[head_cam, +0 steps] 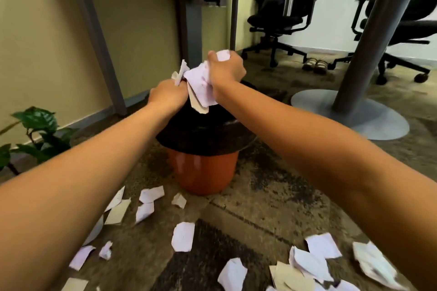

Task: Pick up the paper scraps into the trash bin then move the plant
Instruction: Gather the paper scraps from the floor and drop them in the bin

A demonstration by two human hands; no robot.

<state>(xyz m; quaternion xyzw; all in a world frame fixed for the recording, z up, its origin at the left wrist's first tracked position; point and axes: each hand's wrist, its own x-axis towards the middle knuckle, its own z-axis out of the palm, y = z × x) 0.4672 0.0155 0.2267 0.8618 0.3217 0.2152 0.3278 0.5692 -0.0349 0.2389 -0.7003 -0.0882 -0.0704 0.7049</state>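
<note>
An orange trash bin with a black liner stands on the carpet in the middle. Above its opening, my left hand grips a few paper scraps. My right hand grips a bigger bunch of scraps that hangs down toward the liner. Several more paper scraps lie on the floor in front of the bin and at the lower right. The plant shows its green leaves at the left edge; its pot is out of view.
A grey table pillar on a round base stands right of the bin. Two black office chairs and a pair of sandals sit behind. A desk leg runs along the beige wall at left.
</note>
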